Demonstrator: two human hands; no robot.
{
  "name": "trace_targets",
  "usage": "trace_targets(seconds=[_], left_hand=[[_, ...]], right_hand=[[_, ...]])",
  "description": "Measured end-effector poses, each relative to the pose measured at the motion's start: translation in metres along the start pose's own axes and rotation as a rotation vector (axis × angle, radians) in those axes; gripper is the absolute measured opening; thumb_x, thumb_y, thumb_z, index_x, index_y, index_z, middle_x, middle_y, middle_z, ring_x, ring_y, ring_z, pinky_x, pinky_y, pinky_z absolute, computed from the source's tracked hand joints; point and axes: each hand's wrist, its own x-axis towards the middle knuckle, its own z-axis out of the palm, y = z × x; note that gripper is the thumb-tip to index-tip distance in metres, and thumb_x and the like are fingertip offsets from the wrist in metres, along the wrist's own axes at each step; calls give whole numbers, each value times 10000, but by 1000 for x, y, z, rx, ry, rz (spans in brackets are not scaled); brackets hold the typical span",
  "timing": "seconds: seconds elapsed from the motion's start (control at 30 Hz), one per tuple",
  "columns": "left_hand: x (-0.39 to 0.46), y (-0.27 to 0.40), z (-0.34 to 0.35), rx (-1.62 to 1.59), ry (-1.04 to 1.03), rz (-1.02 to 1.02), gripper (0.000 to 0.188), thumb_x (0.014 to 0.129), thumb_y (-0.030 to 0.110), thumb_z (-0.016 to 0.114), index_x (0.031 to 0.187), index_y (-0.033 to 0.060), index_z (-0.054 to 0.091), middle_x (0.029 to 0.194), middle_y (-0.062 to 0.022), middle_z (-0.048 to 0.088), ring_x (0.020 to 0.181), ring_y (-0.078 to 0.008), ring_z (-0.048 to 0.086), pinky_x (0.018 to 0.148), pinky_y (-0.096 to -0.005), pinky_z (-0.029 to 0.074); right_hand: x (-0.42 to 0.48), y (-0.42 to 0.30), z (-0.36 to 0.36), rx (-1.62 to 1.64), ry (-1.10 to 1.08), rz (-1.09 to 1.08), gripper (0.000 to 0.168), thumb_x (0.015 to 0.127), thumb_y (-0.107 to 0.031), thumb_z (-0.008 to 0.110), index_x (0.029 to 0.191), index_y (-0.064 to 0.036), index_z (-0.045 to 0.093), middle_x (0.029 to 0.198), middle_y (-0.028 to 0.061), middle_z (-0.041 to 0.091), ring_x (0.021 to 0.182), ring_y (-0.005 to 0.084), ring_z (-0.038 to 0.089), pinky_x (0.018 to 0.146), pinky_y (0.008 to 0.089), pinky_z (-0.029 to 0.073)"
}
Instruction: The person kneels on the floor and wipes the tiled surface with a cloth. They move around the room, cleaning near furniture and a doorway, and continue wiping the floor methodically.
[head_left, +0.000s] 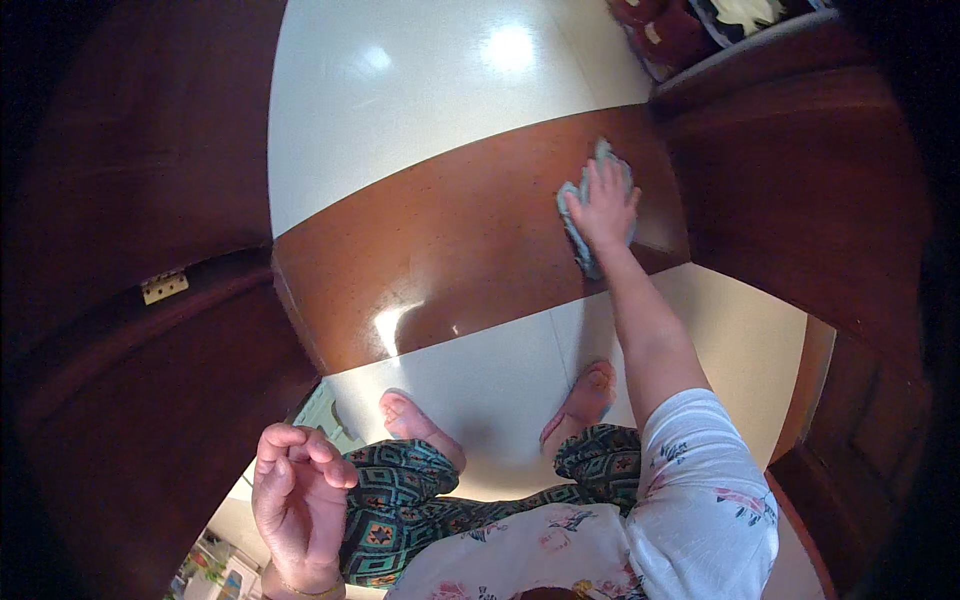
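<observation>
My right hand (606, 206) lies spread on a crumpled grey-green cloth (571, 217), pressing it to the brown threshold (427, 247) of a doorway. The cloth sits near the slab's right end, partly hidden under my palm and fingers. Light glints on the slab's lower left part. My left hand (300, 487) is raised at the lower left, near my left knee, palm up with loosely curled fingers and nothing in it.
A dark wooden door with a brass hinge (165, 287) rises on the left. Dark wood panelling (787, 195) borders the right. Pale glossy floor (420, 90) lies beyond the threshold, with dark red items (667, 34) at the upper right. My bare feet (589, 390) rest on white tile.
</observation>
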Motion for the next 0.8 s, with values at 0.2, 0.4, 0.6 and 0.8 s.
trace_targets(seconds=[0.2,0.4,0.6,0.8], left_hand=[[5,-1,1,9,-47,4,241,902,214,545,1050,27,514,872,-115,566,718,-206,559,678,-341,487],[-3,3,-18,-48,-57,19,255,897,148,543,1102,7,492,902,-120,527,726,-189,535,652,-343,485],[-10,10,-33,-59,-59,7,267,888,158,555,1103,12,497,904,-118,529,729,-194,534,639,-341,465],[-21,22,-57,-37,12,12,251,884,228,562,1028,27,517,871,-125,553,697,-215,555,666,-363,475]], right_hand=[[-71,128,45,-45,121,171,706,789,-489,583,1382,-169,373,1469,78,286,1373,267,216,1073,569,188],[-117,62,35,15,30,-102,736,762,-497,606,1374,-156,382,1461,108,289,1372,288,211,1066,573,183],[-141,-86,27,132,-147,-466,717,752,-527,595,1336,-145,431,1473,93,274,1383,277,184,1064,576,167],[-177,-193,34,276,-249,-704,669,782,-518,569,1323,-141,455,1486,72,255,1392,242,157,1080,562,144]])
